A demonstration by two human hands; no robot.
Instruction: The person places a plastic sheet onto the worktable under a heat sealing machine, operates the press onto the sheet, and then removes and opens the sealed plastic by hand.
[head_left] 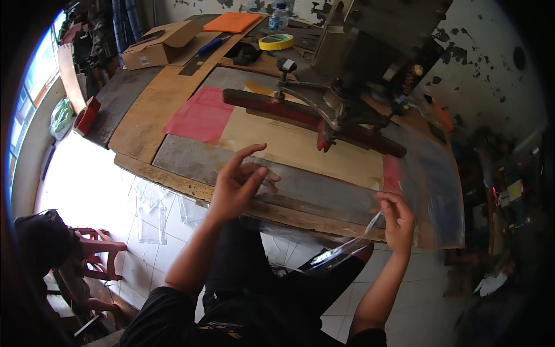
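My right hand point(396, 222) pinches a clear plastic sheet point(335, 254), which hangs over my lap below the table's front edge. Over the front of the table point(185, 156), my left hand point(240, 182) has its fingers apart, the index finger curved, and nothing visible in its grasp. Beyond both hands lies a tan board point(300, 147) with red pieces point(196, 115) at its ends. Above that board stands a machine point(332, 104) with a long dark red bar.
At the back left are a cardboard box point(159, 46), an orange pad point(232, 22) and yellow tape point(276, 41). Red tape point(87, 115) sits at the left edge. Clear plastic point(151, 214) lies on the floor. A person point(52, 254) is at the lower left, near a red stool point(103, 251).
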